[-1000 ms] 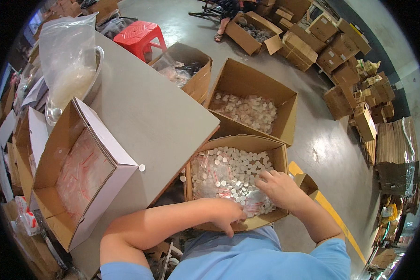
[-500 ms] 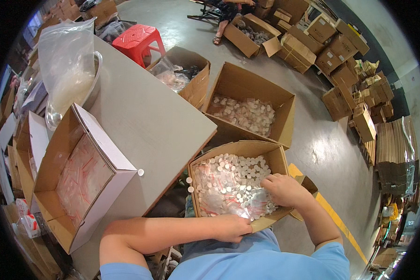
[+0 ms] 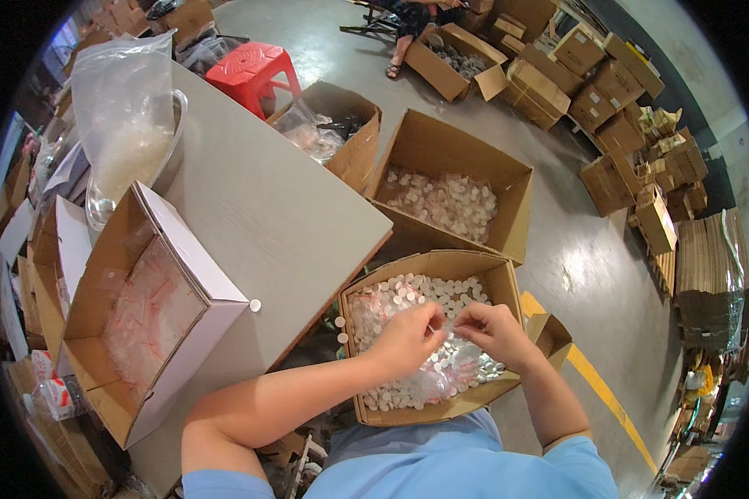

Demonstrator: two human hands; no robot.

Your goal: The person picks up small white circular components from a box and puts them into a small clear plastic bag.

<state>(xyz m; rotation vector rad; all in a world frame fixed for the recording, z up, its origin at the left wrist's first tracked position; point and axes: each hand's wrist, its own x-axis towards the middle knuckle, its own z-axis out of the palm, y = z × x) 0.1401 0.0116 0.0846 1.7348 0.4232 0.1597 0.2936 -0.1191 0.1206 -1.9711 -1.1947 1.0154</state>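
Over a cardboard box [image 3: 437, 413] close in front of my body, my two hands face each other almost fingertip to fingertip. My left hand [image 3: 408, 337] is closed in a pinch, and so is my right hand [image 3: 494, 334]. A small shiny bit shows between the fingertips, too small to make out. Beneath them lie many loose white round discs [image 3: 395, 397], mixed with clear zip bags [image 3: 445, 381] that have red strips. One white disc [image 3: 255, 305] lies on the grey table, and two more sit at the box's left edge.
A white-sided box [image 3: 212, 249] of red-striped clear bags stands on the grey table [image 3: 283, 200]. Beyond my box, another cardboard box [image 3: 508, 200] holds filled bags. Farther off are a red stool [image 3: 250, 68], stacked cartons [image 3: 616, 83] and a seated person [image 3: 408, 21].
My left hand has left the box's near edge and moved up over the discs. My right hand has drawn inward from the box's right side to meet it.
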